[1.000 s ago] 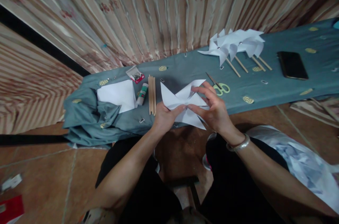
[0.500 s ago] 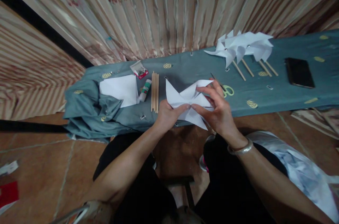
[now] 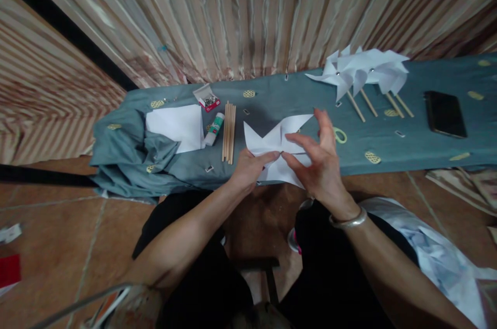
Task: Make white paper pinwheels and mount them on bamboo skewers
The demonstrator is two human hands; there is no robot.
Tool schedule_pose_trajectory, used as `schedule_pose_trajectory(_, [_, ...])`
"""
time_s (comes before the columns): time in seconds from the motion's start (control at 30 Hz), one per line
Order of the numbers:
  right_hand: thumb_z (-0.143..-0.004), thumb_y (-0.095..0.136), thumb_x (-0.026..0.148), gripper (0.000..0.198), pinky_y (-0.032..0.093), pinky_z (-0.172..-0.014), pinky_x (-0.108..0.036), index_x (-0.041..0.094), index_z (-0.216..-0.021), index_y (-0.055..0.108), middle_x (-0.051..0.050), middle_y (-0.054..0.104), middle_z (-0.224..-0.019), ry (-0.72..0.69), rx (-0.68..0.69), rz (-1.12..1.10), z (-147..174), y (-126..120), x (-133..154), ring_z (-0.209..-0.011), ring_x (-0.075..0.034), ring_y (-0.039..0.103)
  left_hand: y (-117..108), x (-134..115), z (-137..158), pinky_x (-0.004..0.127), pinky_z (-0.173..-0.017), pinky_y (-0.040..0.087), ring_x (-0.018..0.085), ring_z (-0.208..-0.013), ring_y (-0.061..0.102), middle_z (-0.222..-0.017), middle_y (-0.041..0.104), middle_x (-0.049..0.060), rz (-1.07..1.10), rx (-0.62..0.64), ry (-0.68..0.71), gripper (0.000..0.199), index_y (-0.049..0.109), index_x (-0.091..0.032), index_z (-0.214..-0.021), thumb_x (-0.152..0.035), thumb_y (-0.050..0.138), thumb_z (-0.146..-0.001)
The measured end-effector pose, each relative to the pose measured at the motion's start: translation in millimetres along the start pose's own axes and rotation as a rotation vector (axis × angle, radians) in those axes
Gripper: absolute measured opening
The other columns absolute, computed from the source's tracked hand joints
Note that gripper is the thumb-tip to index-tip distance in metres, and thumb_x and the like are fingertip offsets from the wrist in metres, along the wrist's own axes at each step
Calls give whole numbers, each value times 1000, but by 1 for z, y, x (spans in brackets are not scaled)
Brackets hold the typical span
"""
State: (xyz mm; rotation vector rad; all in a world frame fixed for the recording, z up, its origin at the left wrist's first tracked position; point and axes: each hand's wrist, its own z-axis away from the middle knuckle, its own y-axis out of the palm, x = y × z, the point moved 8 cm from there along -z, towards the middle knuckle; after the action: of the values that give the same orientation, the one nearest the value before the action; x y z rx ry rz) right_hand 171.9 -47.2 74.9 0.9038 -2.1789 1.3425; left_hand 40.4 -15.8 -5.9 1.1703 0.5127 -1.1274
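Observation:
A white paper pinwheel (image 3: 267, 137), its blades curled toward the centre, is held above the near edge of the cloth. My left hand (image 3: 248, 166) grips it from the left, thumb pressed near the middle and the other fingers hidden underneath. On the right, my right hand (image 3: 320, 163) has its thumb and a finger at the paper by the centre, with the upper fingers raised and spread along a blade. Green-handled scissors (image 3: 340, 135) lie just beyond this hand, mostly covered by it.
Left of the pinwheel lie several wooden sticks (image 3: 229, 132), a glue stick (image 3: 214, 129), an open box of metal pins (image 3: 207, 98) and white paper sheets (image 3: 176, 127). Several finished pinwheels (image 3: 367, 70) and a black phone (image 3: 444, 114) rest on the right of the cloth (image 3: 272, 93).
My right hand's upper fingers have lifted and spread from the paper, and the right-hand blade sits differently. My left hand keeps its grip. The whole view has shifted slightly.

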Motion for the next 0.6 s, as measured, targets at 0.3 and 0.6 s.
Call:
schedule_pose_trajectory(0.3, [-81, 69, 33, 18, 16, -115, -65, 34, -99, 70, 7, 31, -157, -15, 17, 10, -4, 1, 8, -149, -36, 10, -4, 1, -3, 30, -66, 53, 17, -64, 67, -74, 75, 3, -39, -21, 17, 31, 73, -15, -76, -29, 85, -51])
schedule_pose_trajectory(0.6, [-83, 67, 30, 6, 15, -118, -61, 29, -79, 71, 8, 35, -154, -40, 18, -57, -7, 0, 13, -149, -33, 14, -11, -3, -6, 30, -64, 53, 16, -60, 66, -72, 74, 3, -49, -68, 32, 31, 73, -14, -75, -27, 84, -50])
